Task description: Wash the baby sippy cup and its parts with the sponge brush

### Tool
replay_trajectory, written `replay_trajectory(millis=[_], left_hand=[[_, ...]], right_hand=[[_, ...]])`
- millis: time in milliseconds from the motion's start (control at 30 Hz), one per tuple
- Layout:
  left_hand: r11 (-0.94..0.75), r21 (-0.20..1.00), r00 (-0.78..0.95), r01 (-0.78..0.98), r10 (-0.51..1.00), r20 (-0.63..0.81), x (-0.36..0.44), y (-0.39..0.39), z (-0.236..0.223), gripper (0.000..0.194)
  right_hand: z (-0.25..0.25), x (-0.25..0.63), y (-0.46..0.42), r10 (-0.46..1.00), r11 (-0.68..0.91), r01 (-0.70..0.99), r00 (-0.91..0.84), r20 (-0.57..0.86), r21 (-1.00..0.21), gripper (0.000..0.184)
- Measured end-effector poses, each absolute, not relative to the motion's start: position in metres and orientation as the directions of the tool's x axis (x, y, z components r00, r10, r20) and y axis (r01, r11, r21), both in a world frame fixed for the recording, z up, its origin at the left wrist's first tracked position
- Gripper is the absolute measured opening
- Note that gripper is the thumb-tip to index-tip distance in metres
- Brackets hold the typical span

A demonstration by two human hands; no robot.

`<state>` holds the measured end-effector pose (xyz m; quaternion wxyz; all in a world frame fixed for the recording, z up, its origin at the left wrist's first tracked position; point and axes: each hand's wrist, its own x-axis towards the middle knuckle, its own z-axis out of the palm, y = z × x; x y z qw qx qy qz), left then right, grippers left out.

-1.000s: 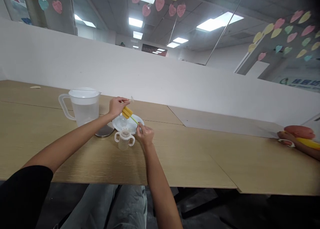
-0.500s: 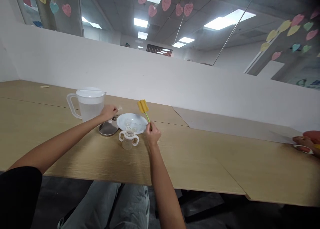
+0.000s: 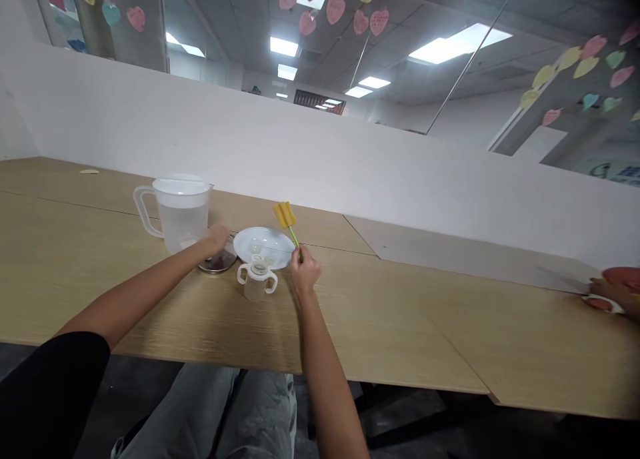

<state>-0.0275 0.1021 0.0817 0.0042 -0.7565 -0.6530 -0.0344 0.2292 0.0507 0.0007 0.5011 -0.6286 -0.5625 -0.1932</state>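
Note:
My right hand (image 3: 305, 269) is closed on the green stick of a sponge bottle brush (image 3: 285, 215), its yellow sponge head pointing up and away. My left hand (image 3: 217, 237) is low over a round metal tray (image 3: 218, 264); its fingers are mostly hidden, so whether it holds anything does not show. Between the hands stands a clear baby bottle (image 3: 255, 287) with two white side handles and an open top. Just behind it is a white plate (image 3: 243, 244) with small clear pieces on it.
A large lidded plastic jug (image 3: 183, 212) of clear liquid stands close to my left hand. At the far right edge, another person's hand (image 3: 607, 289) is near a red bowl (image 3: 623, 277). A white wall (image 3: 320, 159) borders the table (image 3: 380, 325) at the back.
My left hand has come down and slightly nearer over the metal tray; the small whitish thing at its fingertips earlier is no longer visible. My right hand keeps the brush in nearly the same place.

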Motion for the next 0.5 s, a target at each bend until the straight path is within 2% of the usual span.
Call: replay_trajectory(millis=[200, 333, 500], left_hand=[[-0.126, -0.033, 0.129, 0.991, 0.987, 0.098, -0.017, 0.108, 0.102, 0.031], [-0.224, -0.012, 0.223, 0.974, 0.96, 0.171, 0.004, 0.109, 0.112, 0.04], [-0.329, 0.042, 0.323, 0.943, 0.94, 0.112, 0.027, 0.112, 0.091, 0.05]], right_hand=[[0.002, 0.228, 0.05, 0.539, 0.117, 0.899, 0.3, 0.787, -0.422, 0.04], [0.001, 0.228, 0.051, 0.526, 0.129, 0.9, 0.294, 0.798, -0.416, 0.04], [-0.001, 0.23, 0.052, 0.516, 0.146, 0.902, 0.28, 0.81, -0.406, 0.037]])
